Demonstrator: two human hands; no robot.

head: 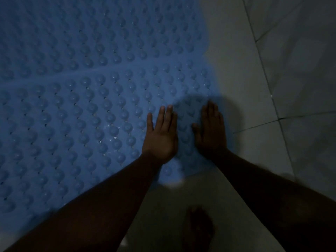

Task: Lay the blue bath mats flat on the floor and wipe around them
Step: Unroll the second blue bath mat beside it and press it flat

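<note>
At the mat (72, 115) edge by tile (254, 84), left hand (161, 137), right hand (211, 132) seemingly press.

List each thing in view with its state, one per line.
Near blue mat: flat on the floor, bumps up.
Far blue mat: flat, edge meeting the near mat.
Left hand: fingers straight, palm down, rests on the near mat.
Right hand: fingers straight, palm down by that mat's right edge.
Tiled floor: wet or dry, cannot tell.

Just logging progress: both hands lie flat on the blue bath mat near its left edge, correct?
Not quite. The head view shows the left hand and right hand flat on the blue bath mat near its right edge, beside the floor tiles.
</note>
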